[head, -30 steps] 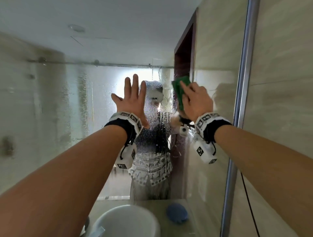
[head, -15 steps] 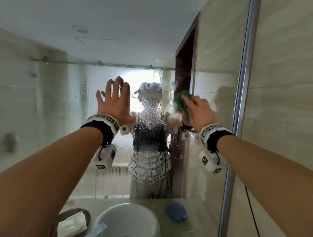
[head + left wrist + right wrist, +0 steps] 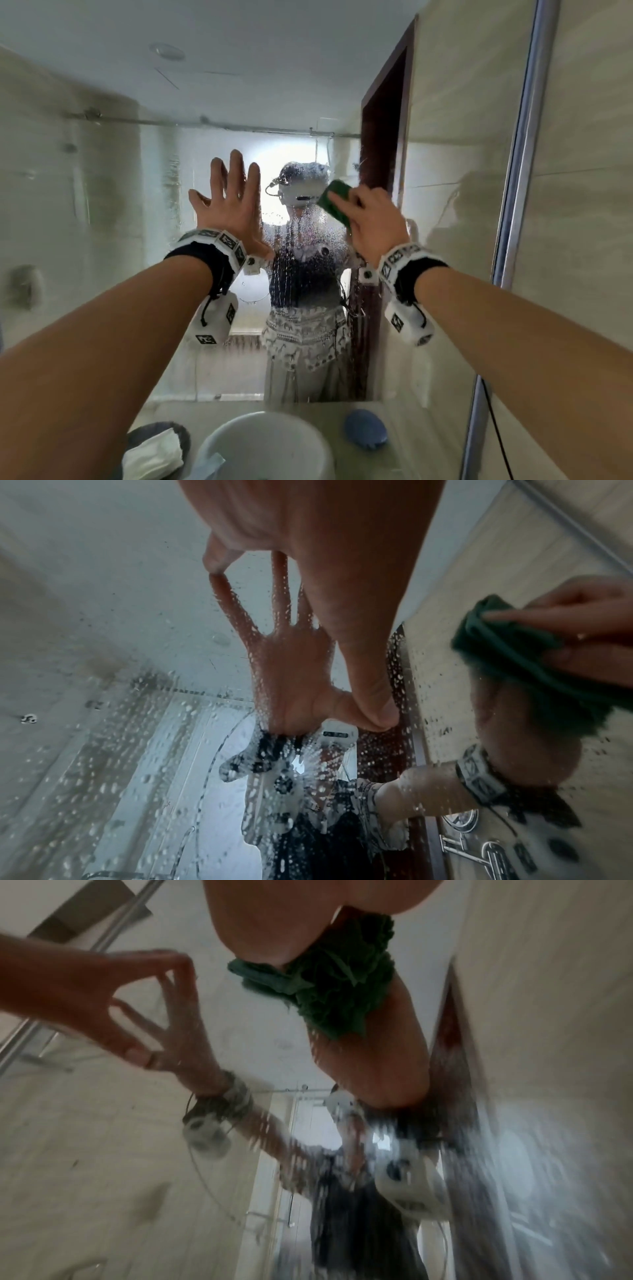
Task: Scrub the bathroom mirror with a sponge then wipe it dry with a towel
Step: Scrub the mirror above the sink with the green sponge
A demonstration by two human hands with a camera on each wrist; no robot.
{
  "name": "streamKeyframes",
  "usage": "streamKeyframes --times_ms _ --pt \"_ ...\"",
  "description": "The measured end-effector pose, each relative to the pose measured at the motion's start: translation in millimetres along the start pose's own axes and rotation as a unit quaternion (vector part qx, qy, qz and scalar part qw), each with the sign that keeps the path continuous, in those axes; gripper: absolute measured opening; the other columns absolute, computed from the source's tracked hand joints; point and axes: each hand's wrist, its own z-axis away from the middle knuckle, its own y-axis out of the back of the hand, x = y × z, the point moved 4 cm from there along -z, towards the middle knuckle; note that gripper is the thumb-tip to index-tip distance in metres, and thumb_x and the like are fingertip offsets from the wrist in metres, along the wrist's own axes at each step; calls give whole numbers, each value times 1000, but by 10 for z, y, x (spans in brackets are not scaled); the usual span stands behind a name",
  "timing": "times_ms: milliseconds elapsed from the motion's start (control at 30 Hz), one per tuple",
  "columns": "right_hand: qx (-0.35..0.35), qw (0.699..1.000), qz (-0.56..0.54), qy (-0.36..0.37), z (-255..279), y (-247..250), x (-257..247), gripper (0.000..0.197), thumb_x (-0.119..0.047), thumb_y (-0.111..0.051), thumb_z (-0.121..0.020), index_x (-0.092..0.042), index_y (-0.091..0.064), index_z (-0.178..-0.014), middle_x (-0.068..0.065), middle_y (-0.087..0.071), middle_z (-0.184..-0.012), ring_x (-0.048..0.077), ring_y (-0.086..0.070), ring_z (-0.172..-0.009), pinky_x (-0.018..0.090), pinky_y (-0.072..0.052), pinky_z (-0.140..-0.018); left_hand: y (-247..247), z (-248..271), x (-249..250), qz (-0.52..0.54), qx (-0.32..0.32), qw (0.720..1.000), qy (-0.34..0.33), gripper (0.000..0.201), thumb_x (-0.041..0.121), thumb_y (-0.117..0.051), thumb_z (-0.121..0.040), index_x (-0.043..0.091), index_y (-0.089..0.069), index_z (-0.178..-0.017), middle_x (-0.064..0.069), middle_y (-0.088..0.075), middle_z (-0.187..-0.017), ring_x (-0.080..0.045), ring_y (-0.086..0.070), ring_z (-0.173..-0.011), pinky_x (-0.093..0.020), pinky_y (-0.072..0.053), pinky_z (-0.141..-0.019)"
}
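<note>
The wet bathroom mirror [image 3: 102,240] fills the head view, beaded with drops in the middle. My right hand [image 3: 373,219] grips a green sponge [image 3: 337,200] and presses it flat against the glass at head height. The same sponge [image 3: 335,988] shows bunched under my palm in the right wrist view, and at the right edge as the sponge [image 3: 514,653] in the left wrist view. My left hand [image 3: 229,202] lies flat on the mirror left of the sponge, fingers straight and spread. A folded white towel [image 3: 152,455] lies on a dark tray at the lower left.
A round white basin [image 3: 267,445] stands on the counter below my arms. A blue rounded object [image 3: 364,428] sits on the counter to its right. The mirror's chrome edge [image 3: 520,171] runs down the right, with a tiled wall beyond it.
The sponge has slid down and then left across the glass. My left hand shifted left on the mirror and now stays flat there.
</note>
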Motion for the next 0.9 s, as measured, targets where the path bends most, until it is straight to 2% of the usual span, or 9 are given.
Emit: streamKeyframes --times_ms 200,267,333,433,533,600,667,767,900 --pt "-66 973 78 207 570 -327 -120 63 -12 -72 -74 -30 -58 -133 -1 -62 -114 23 -50 -103 42 -53 -90 2 19 17 7 -9 1000 -1 159 75 -80 -49 24 33 -148 -4 45 -151 -33 34 -142 -74 -6 -110" --pt "-82 970 63 221 586 -275 -58 64 -9 -72 -75 -30 -58 -133 0 -61 -115 25 -52 -105 45 -54 -88 0 23 14 10 -12 1000 -3 158 74 -80 -51 23 34 -148 -5 45 -151 -34 34 -142 -74 -5 -110" --pt "-83 984 41 155 501 -143 5 61 -12 -70 -81 -32 -54 -136 0 -60 -118 26 -54 -107 48 -53 -91 -5 18 -3 12 -9 1000 -4 159 74 -80 -50 23 34 -147 -5 45 -151 -33 34 -142 -75 -6 -110" --pt "-13 999 -1 -52 190 96 190 55 -25 -55 -91 -34 -42 -144 2 -53 -126 25 -49 -109 44 -54 -87 -21 9 -11 15 -8 1000 -8 159 74 -81 -49 23 33 -148 -4 45 -151 -33 34 -142 -75 -7 -109" --pt "88 970 -49 -219 -244 234 386 53 -19 -42 -97 -33 -37 -147 1 -48 -127 23 -45 -106 37 -52 -75 -50 -10 -10 13 8 1000 -7 161 75 -81 -45 23 30 -150 -4 42 -153 -33 31 -144 -75 -9 -109" --pt "114 959 -50 -255 -473 288 363 53 -14 -38 -98 -33 -35 -148 0 -47 -127 23 -44 -105 34 -45 -69 -60 -17 -9 13 23 1000 -2 163 75 -82 -41 23 27 -151 -4 39 -155 -33 28 -146 -75 -11 -109" --pt "96 968 -36 -228 -594 266 217 53 -15 -37 -99 -32 -34 -149 0 -46 -131 23 -43 -108 32 -43 -72 -73 -19 -9 13 24 1000 -3 164 76 -82 -41 23 27 -151 -4 39 -155 -33 28 -146 -76 -10 -109" --pt "53 992 -16 -116 -528 108 -82 51 -20 -43 -99 -32 -36 -148 1 -47 -132 23 -43 -111 31 -46 -80 -71 -23 -21 16 20 1000 -6 163 76 -82 -43 22 29 -150 -4 40 -155 -33 30 -145 -75 -6 -109" --pt "21 1000 -10 12 -134 -186 -302 52 -18 -61 -91 -31 -50 -140 2 -58 -121 26 -51 -105 45 -53 -87 -92 -21 -36 17 19 1000 -8 161 75 -81 -46 23 31 -149 -4 41 -154 -33 31 -144 -76 -5 -109"
